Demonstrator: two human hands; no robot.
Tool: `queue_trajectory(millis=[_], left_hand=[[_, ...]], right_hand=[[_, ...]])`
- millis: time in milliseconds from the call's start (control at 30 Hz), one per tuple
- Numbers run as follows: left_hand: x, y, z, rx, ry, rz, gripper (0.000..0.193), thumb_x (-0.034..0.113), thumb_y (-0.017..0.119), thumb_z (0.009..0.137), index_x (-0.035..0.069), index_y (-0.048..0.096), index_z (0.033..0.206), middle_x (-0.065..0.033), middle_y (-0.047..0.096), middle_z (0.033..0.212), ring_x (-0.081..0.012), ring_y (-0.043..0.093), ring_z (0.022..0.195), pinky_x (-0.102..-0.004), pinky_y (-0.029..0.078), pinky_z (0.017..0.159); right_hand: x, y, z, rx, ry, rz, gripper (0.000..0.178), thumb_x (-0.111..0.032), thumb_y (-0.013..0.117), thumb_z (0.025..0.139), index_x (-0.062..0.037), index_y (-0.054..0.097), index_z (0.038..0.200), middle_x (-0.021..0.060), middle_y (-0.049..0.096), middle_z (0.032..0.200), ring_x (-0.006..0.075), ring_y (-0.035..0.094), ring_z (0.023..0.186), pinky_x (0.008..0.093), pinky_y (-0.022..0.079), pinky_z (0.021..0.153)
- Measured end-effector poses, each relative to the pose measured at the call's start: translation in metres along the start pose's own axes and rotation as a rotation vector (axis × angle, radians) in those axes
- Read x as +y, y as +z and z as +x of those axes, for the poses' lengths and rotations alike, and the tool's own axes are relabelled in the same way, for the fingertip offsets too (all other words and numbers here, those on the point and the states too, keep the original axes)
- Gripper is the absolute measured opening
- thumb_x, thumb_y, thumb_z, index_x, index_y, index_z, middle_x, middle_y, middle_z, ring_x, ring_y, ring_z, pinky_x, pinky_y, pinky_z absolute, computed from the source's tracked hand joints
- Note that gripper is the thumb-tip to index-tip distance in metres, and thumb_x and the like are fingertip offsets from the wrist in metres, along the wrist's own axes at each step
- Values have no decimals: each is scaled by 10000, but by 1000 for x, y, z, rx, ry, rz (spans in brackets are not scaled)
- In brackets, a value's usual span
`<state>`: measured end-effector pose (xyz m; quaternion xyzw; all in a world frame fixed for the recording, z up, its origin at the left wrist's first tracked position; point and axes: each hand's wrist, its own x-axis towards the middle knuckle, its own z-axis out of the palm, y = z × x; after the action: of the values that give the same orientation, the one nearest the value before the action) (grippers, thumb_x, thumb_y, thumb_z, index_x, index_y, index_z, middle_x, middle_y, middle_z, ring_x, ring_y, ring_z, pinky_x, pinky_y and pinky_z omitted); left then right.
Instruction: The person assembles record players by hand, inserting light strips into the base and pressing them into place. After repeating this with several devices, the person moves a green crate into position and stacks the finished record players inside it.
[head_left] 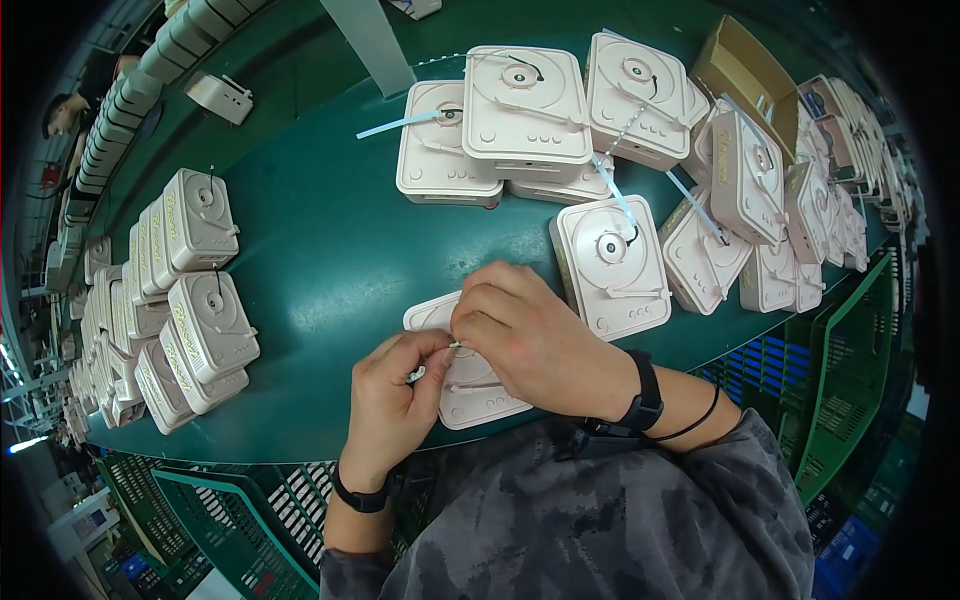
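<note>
My left hand is closed in a pinch over a pale pink record-player-shaped casing lying flat at the table's near edge. A short white strip sticks out between its fingers. Against its fingertips, my right hand is also pinched, bent over the casing's upper part. A tiny pale bit shows where the fingertips meet; what the right fingers hold is mostly hidden. Just right of my hands lies another such casing, with a black wire and a light blue strip at its disc.
More casings are piled at the far middle and right, several trailing strips. Stacked rows of casings stand on the left of the green table. An open cardboard box sits far right. Green crates flank me below the edge.
</note>
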<state>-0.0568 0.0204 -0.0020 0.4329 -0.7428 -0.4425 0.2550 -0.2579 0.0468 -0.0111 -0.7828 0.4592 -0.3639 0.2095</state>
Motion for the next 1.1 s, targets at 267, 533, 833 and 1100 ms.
queue_trajectory(millis=[267, 533, 833, 1100], left_hand=[[3, 14, -5, 116, 194, 300, 216, -98, 663, 775, 18, 635, 955, -134, 670, 843, -314, 662, 719, -363, 532, 633], [7, 13, -5, 88, 155, 226, 231, -106, 652, 760, 28, 620, 945, -118, 661, 845, -307, 657, 731, -367, 528, 634], [1, 22, -6, 156, 269, 306, 338, -136, 598, 673, 23, 611, 971, -105, 634, 823, -300, 636, 703, -371, 518, 614], [-5, 31, -8, 228, 315, 317, 365, -135, 583, 650, 20, 610, 980, -99, 609, 787, -292, 625, 681, -374, 506, 586]], right_hand=[[-5, 5, -1, 61, -18, -76, 186, -21, 657, 758, 0, 614, 938, 101, 588, 992, 307, 573, 1042, 412, 466, 926], [4, 11, -10, 117, -1, 69, 187, -6, 654, 744, 5, 615, 926, 110, 610, 993, 316, 579, 1061, 414, 469, 934], [-3, 10, -6, 129, 14, 9, 214, 8, 663, 708, 3, 607, 914, 117, 606, 973, 333, 583, 1033, 454, 471, 953], [-3, 12, -5, 132, 12, 7, 226, 28, 663, 685, 2, 596, 900, 129, 596, 955, 344, 582, 992, 470, 482, 962]])
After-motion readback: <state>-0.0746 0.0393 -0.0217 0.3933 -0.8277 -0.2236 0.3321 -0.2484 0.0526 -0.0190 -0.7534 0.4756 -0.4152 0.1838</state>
